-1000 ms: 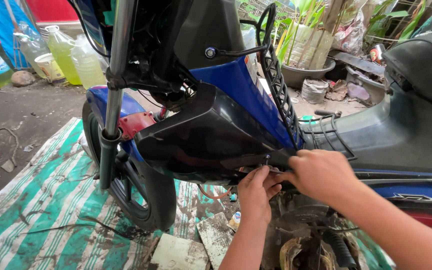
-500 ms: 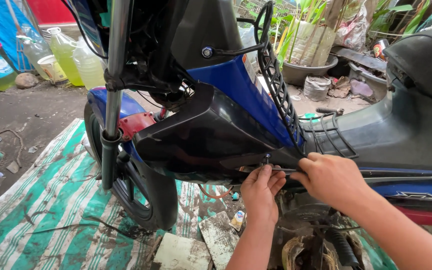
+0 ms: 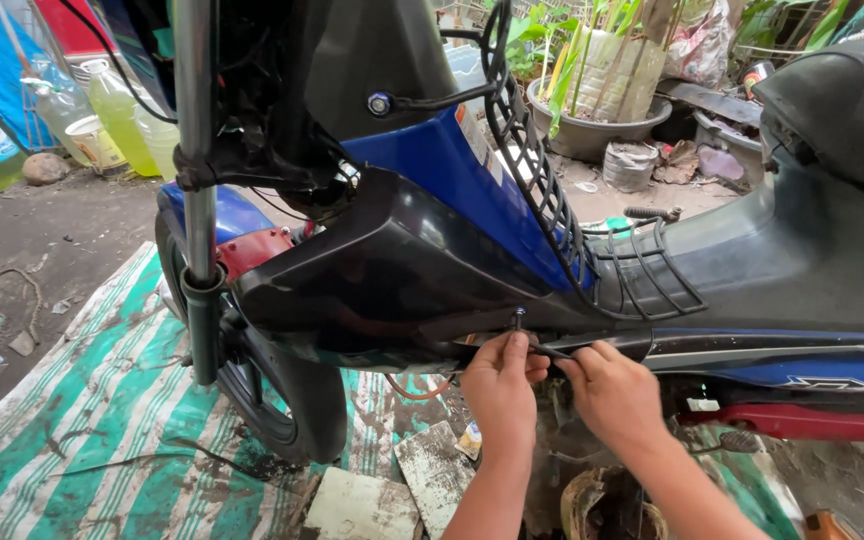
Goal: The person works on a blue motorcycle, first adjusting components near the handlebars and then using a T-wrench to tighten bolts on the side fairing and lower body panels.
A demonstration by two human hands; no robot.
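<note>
Both hands dropped lower since before; my left hand (image 3: 499,385) pinched the small screw (image 3: 518,318) under the black panel (image 3: 372,275), right hand (image 3: 612,392) curled around a thin tool (image 3: 552,351).

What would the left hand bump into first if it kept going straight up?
Probably the small screw just above the left hand, then the black side panel of the motorbike; depth is hard to judge.

Motorbike (image 3: 432,250) stands on a tarp (image 3: 102,440), bottles (image 3: 122,110) behind, potted plant (image 3: 592,100) beyond
</note>
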